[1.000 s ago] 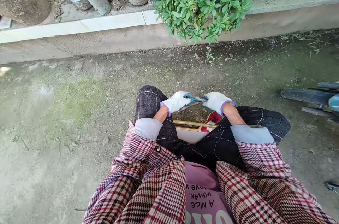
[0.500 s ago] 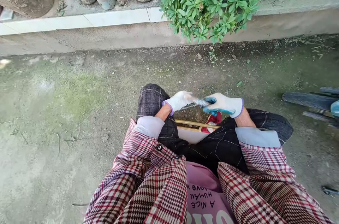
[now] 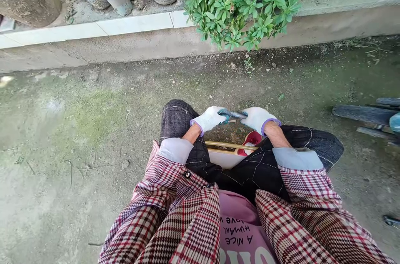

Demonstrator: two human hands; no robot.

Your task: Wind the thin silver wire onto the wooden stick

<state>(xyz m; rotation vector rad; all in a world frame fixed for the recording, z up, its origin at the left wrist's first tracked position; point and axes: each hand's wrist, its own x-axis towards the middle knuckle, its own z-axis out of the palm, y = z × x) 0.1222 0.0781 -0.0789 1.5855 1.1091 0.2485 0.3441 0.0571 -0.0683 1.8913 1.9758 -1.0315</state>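
Both my hands wear white knit gloves with purple cuffs and blue-green palms. My left hand is closed around one end of a grey metal piece with a ridged, spring-like middle. My right hand grips the other end of it. The piece spans the short gap between the hands, roughly level, above the ground between my knees. A thin light-coloured part sticks out just below it by my left fingers; I cannot make out its kind. The gloves hide both ends.
Below my hands are a red shoe and yellow bars. A low wall runs ahead, with several plant pots and a leafy bush. To the right stands a dark wooden object; a small black item lies lower right.
My right hand has turned over, so its back now shows and the blue-green palm is hidden. My left fingers have shifted around the metal piece, showing their blue-green tips.
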